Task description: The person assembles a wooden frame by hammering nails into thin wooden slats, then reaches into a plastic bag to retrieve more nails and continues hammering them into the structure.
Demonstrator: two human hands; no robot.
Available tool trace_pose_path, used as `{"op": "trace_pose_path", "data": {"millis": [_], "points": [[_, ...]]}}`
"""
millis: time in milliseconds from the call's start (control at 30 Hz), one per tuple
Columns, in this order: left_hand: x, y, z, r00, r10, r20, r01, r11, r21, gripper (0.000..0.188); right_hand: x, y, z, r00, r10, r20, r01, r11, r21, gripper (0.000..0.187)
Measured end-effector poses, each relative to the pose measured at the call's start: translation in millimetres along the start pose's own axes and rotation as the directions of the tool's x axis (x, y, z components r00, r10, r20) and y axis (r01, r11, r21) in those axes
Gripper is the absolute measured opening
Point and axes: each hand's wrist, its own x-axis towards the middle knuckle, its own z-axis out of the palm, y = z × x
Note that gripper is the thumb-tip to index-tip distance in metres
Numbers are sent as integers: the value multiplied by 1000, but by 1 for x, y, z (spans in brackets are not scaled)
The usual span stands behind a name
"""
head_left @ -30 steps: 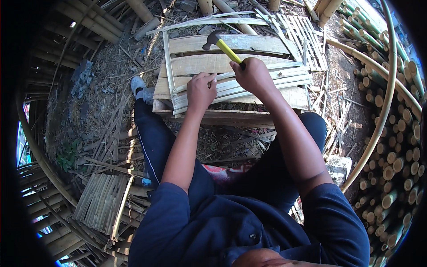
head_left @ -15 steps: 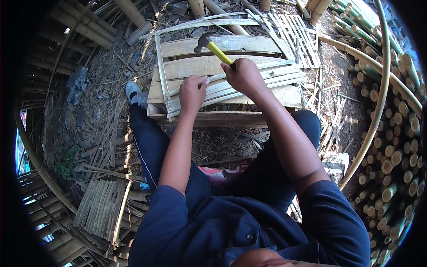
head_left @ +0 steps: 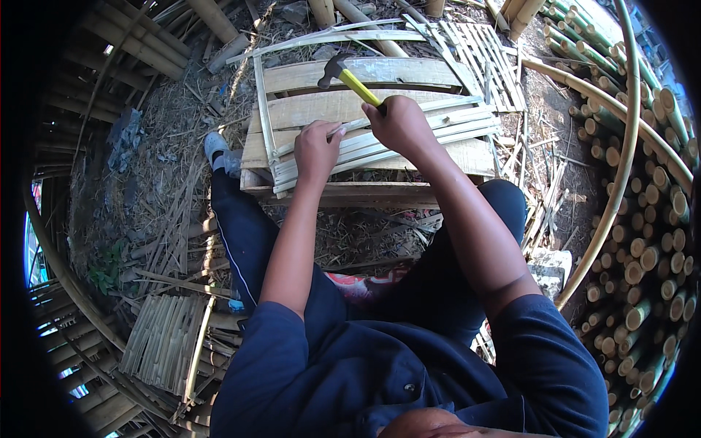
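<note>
Cut bamboo poles [head_left: 634, 274] are crowding the right side of a litter-strewn work area in the head view, while a bundle of split strips [head_left: 164, 339] is lying at the near left. Beyond the seated worker's knees, pale slats [head_left: 467, 125] are resting side by side across a low plank table [head_left: 314, 109], slanting from near left to far right. The right hand [head_left: 400, 125] is closing firmly around the yellow handle of a claw hammer [head_left: 358, 86], whose dark head is pointing far left, apparently above the planks. The left hand [head_left: 315, 150] is curling over the slats' left part, thumb beside the fingers; whether it is pinching anything cannot be told. Over the past second the view has been sliding slightly, but hands and hammer are hardly shifting against the slats, suggesting positioning rather than striking.
</note>
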Motion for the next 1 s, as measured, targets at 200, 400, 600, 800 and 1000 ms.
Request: {"op": "trace_pose_path", "data": {"millis": [200,400,600,800,1000], "points": [[0,-1,2,1000,1,0,-1,1000,-2,18,1,4,5,997,-37,-71,38,999,22,55],[-3,1,2,987,124,-100,-120,992,44,12,2,6,6,997,-41,-73,42,999,17,56],[-10,13,1,984,163,-69,-155,982,110,13,0,3,2,998,-21,-61,22,1000,19,56],[-34,24,9,979,202,-30,-179,919,350,46,-5,-6,1,998,-62,32,62,998,-12,48],[-37,29,14,994,110,27,-110,885,453,48,-9,-4,14,971,-241,-6,241,970,39,41]]}}
